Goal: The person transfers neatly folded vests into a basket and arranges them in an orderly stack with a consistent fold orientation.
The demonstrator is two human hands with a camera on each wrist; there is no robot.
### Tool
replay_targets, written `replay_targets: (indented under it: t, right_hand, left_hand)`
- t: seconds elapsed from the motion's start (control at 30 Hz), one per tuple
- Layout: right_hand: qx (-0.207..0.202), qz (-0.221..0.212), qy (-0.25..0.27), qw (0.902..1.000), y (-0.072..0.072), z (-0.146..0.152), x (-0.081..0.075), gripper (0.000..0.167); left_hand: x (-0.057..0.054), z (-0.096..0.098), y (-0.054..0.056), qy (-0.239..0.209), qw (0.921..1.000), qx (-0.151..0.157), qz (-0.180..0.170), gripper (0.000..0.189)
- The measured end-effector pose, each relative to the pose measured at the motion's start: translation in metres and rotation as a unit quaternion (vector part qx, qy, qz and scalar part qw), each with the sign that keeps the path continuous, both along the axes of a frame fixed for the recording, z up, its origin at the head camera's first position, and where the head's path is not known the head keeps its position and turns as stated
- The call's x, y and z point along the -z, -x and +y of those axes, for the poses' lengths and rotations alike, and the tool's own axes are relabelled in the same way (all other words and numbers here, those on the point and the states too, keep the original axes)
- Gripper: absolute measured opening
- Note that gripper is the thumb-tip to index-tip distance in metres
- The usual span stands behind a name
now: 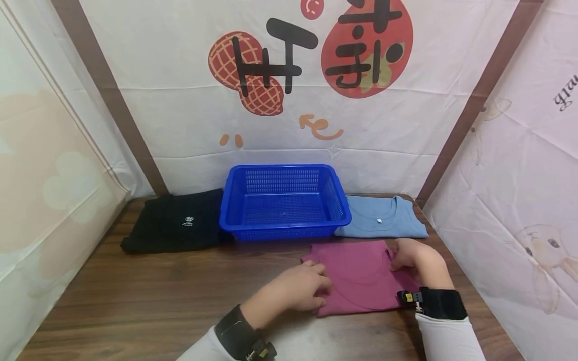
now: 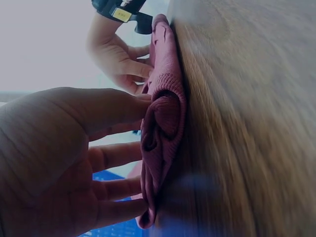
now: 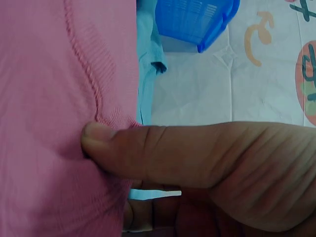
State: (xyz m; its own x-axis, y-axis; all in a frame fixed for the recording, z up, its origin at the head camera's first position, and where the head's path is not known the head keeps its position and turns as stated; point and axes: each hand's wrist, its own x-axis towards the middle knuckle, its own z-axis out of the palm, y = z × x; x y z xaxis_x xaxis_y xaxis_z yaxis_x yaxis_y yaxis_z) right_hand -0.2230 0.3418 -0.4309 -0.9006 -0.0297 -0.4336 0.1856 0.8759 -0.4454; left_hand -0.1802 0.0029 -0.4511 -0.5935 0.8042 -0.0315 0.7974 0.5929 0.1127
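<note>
A folded magenta T-shirt (image 1: 358, 281) lies on the table at the right of centre, its round neckline facing up. At its left edge rests my left hand (image 1: 300, 287), fingers fairly straight and spread; in the left wrist view the fingertips touch the top of the layered, rolled fabric edge (image 2: 165, 116). My right hand (image 1: 413, 255) is at the shirt's far right corner. In the right wrist view its thumb (image 3: 148, 148) presses into the cloth beside the collar seam, with fingers partly hidden behind the fabric, pinching it.
A blue plastic basket (image 1: 284, 231) stands at the back middle of the table. Left of it lies a folded black T-shirt (image 1: 167, 225), and to its right a folded light blue T-shirt (image 1: 384, 220). Printed white cloth walls (image 1: 180, 125) enclose the wooden table (image 1: 149, 296).
</note>
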Motion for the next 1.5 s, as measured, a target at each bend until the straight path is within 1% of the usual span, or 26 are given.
replay_targets:
  t: [0.1, 0.2, 0.43, 0.57, 0.67, 0.77, 0.93, 1.1, 1.27, 1.5]
  right_hand:
    - [0.003, -0.002, 0.012, 0.9999, 0.000, -0.005, -0.001, 0.027]
    - [0.002, -0.002, 0.008, 1.0000, 0.000, -0.010, -0.001, 0.026]
    - [-0.022, 0.015, -0.033, 0.9991, 0.004, -0.020, 0.001, 0.030]
    - [-0.026, 0.008, -0.043, 0.9987, 0.003, -0.025, -0.001, 0.028]
    - [-0.025, 0.005, -0.039, 0.9989, 0.002, -0.030, -0.004, 0.030]
    - [-0.025, 0.004, -0.034, 0.9991, 0.003, -0.034, -0.004, 0.031]
    - [-0.023, 0.002, -0.023, 0.9995, 0.004, -0.041, -0.002, 0.032]
    - [-0.021, -0.003, -0.007, 0.9998, 0.003, -0.048, -0.001, 0.030]
    - [-0.030, 0.006, -0.009, 0.9995, 0.003, -0.061, 0.002, 0.032]
    - [-0.045, 0.024, -0.013, 0.9986, 0.001, -0.075, 0.007, 0.033]
  left_hand:
    - [-0.001, -0.006, 0.000, -0.003, 1.0000, -0.002, -0.002, 0.024]
    - [-0.001, -0.011, 0.001, -0.008, 1.0000, -0.002, 0.000, 0.023]
    - [-0.002, -0.017, 0.001, -0.002, 1.0000, -0.004, 0.006, 0.023]
    - [-0.003, -0.021, -0.001, -0.007, 1.0000, -0.001, 0.002, 0.021]
    - [-0.003, -0.026, -0.001, -0.012, 0.9999, -0.004, -0.004, 0.021]
    - [-0.001, -0.032, 0.000, -0.014, 0.9999, -0.007, -0.002, 0.021]
    - [0.000, -0.043, 0.000, -0.020, 0.9997, -0.012, 0.002, 0.021]
    - [-0.003, -0.054, -0.002, -0.025, 0.9995, -0.017, -0.002, 0.020]
    - [-0.009, -0.066, -0.002, -0.019, 0.9995, -0.022, -0.013, 0.020]
    - [-0.018, -0.073, -0.005, 0.001, 0.9985, -0.048, -0.025, 0.022]
